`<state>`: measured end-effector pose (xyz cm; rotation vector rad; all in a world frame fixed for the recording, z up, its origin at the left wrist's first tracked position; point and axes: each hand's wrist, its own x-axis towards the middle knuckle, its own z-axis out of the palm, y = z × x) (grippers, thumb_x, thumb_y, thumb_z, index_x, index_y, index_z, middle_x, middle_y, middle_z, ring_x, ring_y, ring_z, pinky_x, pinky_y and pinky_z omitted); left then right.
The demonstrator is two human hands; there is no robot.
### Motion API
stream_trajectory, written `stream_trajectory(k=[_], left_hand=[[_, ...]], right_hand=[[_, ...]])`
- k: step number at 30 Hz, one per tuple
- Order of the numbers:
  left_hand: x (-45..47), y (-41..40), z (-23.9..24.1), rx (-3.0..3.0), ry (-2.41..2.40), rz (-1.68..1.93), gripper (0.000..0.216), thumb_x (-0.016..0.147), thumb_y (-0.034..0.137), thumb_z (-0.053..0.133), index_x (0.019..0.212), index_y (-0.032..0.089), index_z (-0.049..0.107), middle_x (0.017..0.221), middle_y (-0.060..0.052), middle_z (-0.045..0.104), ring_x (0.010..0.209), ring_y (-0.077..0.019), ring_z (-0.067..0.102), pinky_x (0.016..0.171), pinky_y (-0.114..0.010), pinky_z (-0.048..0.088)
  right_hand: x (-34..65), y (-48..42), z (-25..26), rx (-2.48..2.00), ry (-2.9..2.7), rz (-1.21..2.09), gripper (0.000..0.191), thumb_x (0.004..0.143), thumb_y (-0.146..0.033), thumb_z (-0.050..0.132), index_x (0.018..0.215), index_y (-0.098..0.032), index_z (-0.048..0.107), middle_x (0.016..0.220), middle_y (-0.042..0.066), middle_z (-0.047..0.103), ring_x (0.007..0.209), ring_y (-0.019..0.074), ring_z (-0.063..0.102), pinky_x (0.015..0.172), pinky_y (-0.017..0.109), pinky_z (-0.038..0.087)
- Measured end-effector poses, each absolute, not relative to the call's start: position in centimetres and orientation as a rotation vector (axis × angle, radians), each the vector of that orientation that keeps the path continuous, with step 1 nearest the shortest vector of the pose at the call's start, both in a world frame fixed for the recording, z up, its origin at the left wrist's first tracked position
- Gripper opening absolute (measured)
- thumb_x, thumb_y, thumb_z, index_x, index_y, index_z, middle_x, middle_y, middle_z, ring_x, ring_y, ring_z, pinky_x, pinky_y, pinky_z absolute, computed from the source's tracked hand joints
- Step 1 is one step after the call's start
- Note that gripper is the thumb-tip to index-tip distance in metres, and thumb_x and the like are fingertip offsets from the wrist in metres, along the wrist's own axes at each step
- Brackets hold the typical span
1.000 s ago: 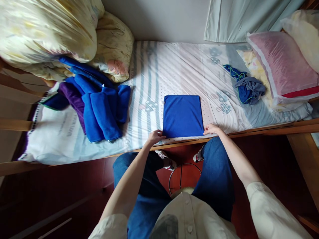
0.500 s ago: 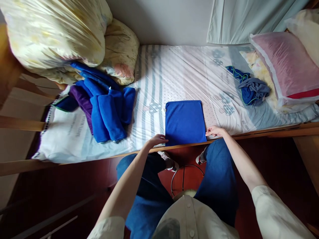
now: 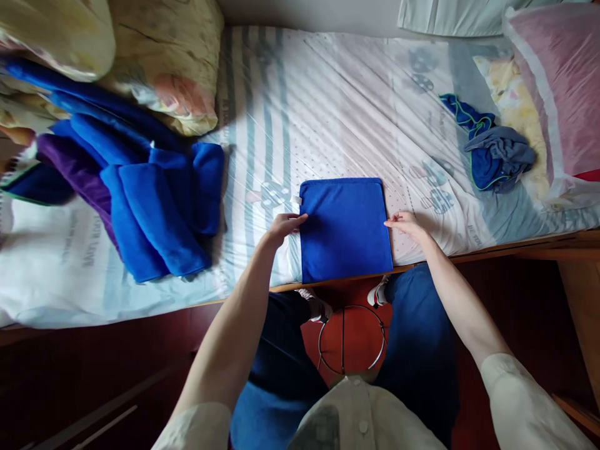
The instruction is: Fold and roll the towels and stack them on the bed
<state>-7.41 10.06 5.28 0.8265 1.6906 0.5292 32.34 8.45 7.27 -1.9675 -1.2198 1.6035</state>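
Observation:
A folded blue cloth (image 3: 344,228) lies flat as a square near the front edge of the bed (image 3: 337,112). My left hand (image 3: 281,226) touches its left edge about halfway up, fingers stretched along the fabric. My right hand (image 3: 404,222) rests at its right edge, fingers lightly curled on the border. Neither hand lifts the cloth.
A heap of blue and purple towels (image 3: 135,194) lies to the left, under yellow bedding (image 3: 159,62). A crumpled dark blue and grey garment (image 3: 492,156) sits at the right beside a pink pillow (image 3: 557,87). The wooden bed rail (image 3: 515,250) runs along the front; a round wire stool (image 3: 351,340) stands between my legs.
Both hands slid up from the cloth's near corners to the middle of its side edges. The head moved closer, so the bed fills more of the view.

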Motion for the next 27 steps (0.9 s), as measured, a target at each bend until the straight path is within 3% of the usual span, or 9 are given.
stream_trajectory(k=[5, 11, 16, 22, 27], left_hand=[[-6.5, 13.7, 4.6, 0.821, 1.714, 0.806, 0.037, 0.070, 0.046, 0.081, 0.082, 0.014, 0.067, 0.065, 0.000, 0.059, 0.059, -0.0109, 0.053, 0.058, -0.024, 0.045], [-5.6, 16.2, 3.4, 0.877, 1.871, 0.890, 0.040, 0.072, 0.042, 0.077, 0.100, 0.014, 0.072, 0.075, -0.003, 0.068, 0.061, -0.0115, 0.057, 0.055, -0.021, 0.043], [-5.3, 17.4, 2.7, 0.996, 2.000, 0.854, 0.032, 0.077, 0.042, 0.073, 0.096, 0.016, 0.072, 0.079, -0.002, 0.071, 0.068, -0.0144, 0.063, 0.062, -0.022, 0.049], [-5.3, 18.4, 1.4, 1.040, 2.107, 0.887, 0.029, 0.083, 0.043, 0.068, 0.096, 0.017, 0.072, 0.083, -0.003, 0.071, 0.077, -0.0171, 0.067, 0.072, -0.025, 0.053], [-5.7, 19.1, 0.5, 1.132, 2.050, 0.936, 0.032, 0.086, 0.048, 0.068, 0.098, 0.018, 0.071, 0.090, -0.005, 0.072, 0.092, -0.0219, 0.070, 0.085, -0.030, 0.056]], right_hand=[[31.1, 11.6, 5.6, -1.923, -1.174, 1.427, 0.055, 0.060, -0.062, 0.088, 0.082, -0.020, 0.060, 0.091, 0.005, 0.073, 0.076, 0.0147, 0.062, 0.056, 0.022, 0.041], [29.4, 16.2, 2.5, -1.797, -1.168, 1.185, 0.049, 0.068, -0.055, 0.086, 0.095, -0.016, 0.073, 0.094, 0.009, 0.078, 0.090, 0.0235, 0.073, 0.078, 0.034, 0.059], [28.8, 18.7, 0.4, -1.827, -1.304, 1.015, 0.045, 0.080, -0.059, 0.077, 0.088, -0.014, 0.077, 0.085, 0.006, 0.076, 0.090, 0.0249, 0.074, 0.082, 0.034, 0.060], [29.7, 20.1, -0.6, -1.794, -1.380, 0.912, 0.052, 0.089, -0.067, 0.067, 0.085, -0.016, 0.074, 0.072, 0.002, 0.066, 0.082, 0.0221, 0.070, 0.074, 0.031, 0.059], [29.8, 20.6, -1.1, -1.783, -1.457, 0.828, 0.055, 0.094, -0.068, 0.060, 0.093, -0.014, 0.074, 0.077, 0.004, 0.067, 0.081, 0.0226, 0.070, 0.074, 0.033, 0.060]])
